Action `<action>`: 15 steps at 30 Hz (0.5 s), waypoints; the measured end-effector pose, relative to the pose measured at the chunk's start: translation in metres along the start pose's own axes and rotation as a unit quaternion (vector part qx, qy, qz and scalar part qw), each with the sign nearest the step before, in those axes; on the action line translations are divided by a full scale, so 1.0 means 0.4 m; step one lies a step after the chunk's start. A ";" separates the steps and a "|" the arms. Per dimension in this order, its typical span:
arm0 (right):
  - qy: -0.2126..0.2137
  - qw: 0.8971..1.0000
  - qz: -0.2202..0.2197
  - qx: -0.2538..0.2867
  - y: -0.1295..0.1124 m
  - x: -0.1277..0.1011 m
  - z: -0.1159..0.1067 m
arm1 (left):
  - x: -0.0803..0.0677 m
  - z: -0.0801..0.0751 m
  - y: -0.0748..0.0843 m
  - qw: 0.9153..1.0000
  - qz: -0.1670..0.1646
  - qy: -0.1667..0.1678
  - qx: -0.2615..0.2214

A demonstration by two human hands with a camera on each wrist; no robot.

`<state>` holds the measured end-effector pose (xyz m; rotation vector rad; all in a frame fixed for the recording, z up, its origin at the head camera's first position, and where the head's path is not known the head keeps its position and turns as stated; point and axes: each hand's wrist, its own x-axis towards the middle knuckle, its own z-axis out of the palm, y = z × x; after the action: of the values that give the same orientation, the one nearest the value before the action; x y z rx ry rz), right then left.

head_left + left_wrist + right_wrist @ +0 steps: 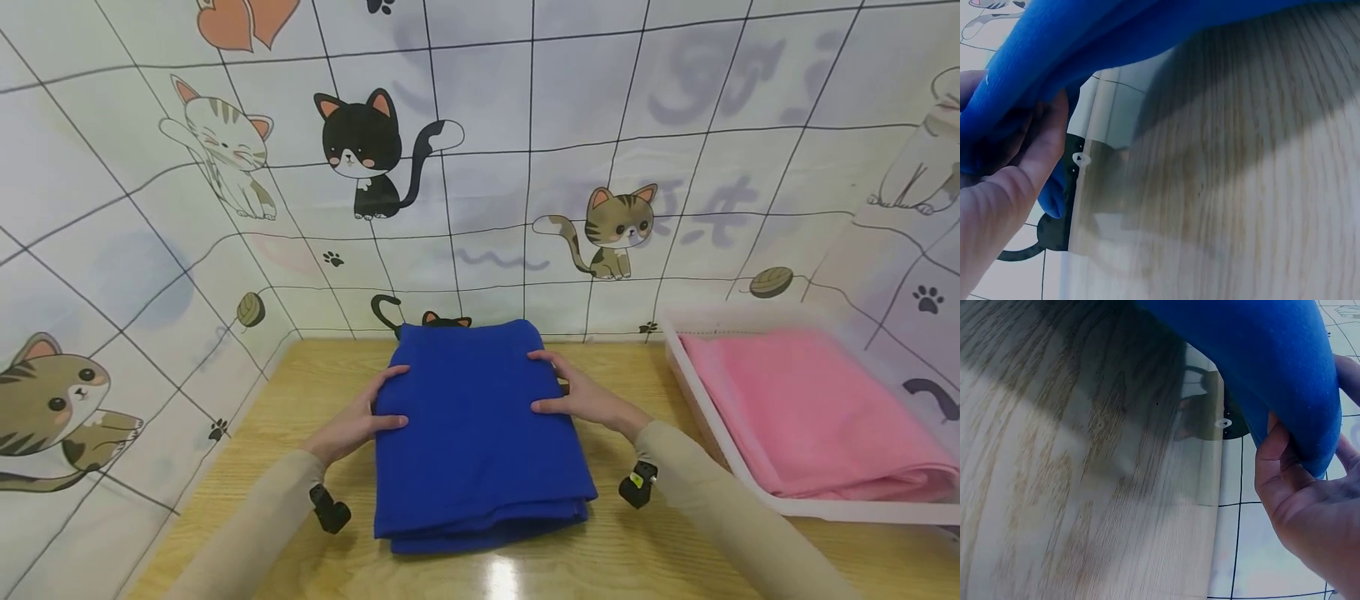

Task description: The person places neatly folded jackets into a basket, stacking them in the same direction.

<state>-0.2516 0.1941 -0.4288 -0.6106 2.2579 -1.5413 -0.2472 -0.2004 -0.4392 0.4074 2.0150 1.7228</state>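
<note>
A folded blue cloth (pixel 472 425) is held up off the wooden table in the head view, its layered near edge hanging lowest. My left hand (pixel 367 417) grips its left side, with thumb on top and other fingers tucked beneath. On the opposite side my right hand (pixel 577 396) grips the cloth the same way. In the left wrist view, fingers (pixel 1047 140) curl under the blue fabric (pixel 1104 31). The right wrist view has the fingers (pixel 1272 456) bent around the rounded edge of the cloth (pixel 1272 362), with a gap between cloth and table.
A white tray (pixel 705 400) with a folded pink cloth (pixel 817 408) inside stands at the right. The wooden table (pixel 292 392) meets walls covered in a cat-patterned sheet (pixel 487 192) at the back and sides.
</note>
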 end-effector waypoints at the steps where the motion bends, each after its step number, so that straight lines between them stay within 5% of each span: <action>1: 0.000 1.000 -0.001 0.000 -0.001 -0.003 -0.002 | 0.001 0.002 0.002 1.000 0.001 0.000 -0.001; 15: 0.027 0.999 -0.022 -0.023 0.005 -0.046 -0.012 | 0.015 0.031 0.016 1.000 0.014 -0.015 -0.021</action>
<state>-0.2387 0.2079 -0.4283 -0.6425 2.3404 -1.5490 -0.2462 -0.1859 -0.4352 0.4471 1.9567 1.7624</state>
